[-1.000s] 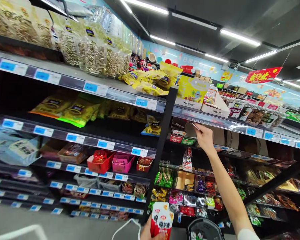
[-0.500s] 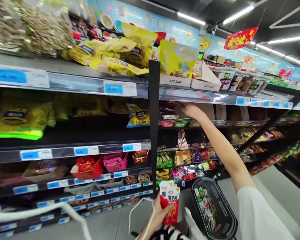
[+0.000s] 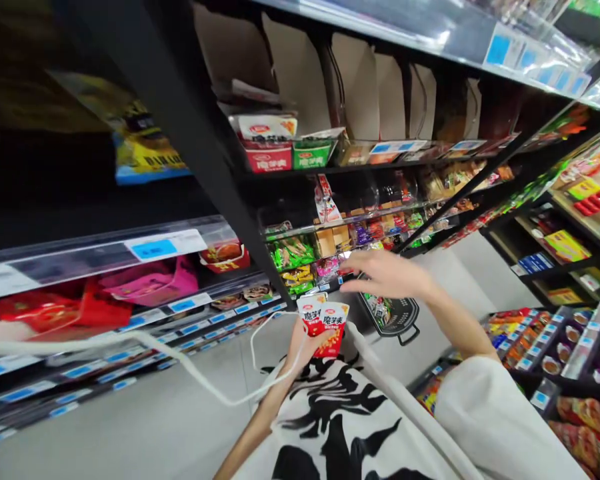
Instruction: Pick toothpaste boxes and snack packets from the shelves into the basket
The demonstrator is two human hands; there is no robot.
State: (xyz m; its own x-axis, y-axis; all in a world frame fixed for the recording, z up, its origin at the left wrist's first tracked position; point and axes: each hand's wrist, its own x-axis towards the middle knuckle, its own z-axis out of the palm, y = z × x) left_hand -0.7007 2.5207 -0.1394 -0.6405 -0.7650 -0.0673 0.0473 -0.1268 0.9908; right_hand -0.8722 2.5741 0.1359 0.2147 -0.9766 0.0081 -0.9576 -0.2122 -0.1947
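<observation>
My left hand (image 3: 305,343) grips two red-and-white snack packets (image 3: 333,330), fanned one over the other, in front of my body. My right hand (image 3: 380,273) hangs in the air above and to the right of them, its fingers apart and no object visible in it. Just beyond it is a black shopping basket (image 3: 405,317) with packaged snacks inside, partly hidden by my right hand and forearm. On the shelf above, a red box (image 3: 269,159) and a green box (image 3: 313,155) hold similar packets.
Shelving with a dark upright post (image 3: 195,127) stands close on the left and ahead. White cables (image 3: 175,367) cross in front of me. Packaged food fills a display (image 3: 555,360) at the right, and grey floor (image 3: 130,427) shows below.
My right hand has come out of the shelf and down toward the packets. My left hand keeps its hold on them. The view has tilted downward and turned right.
</observation>
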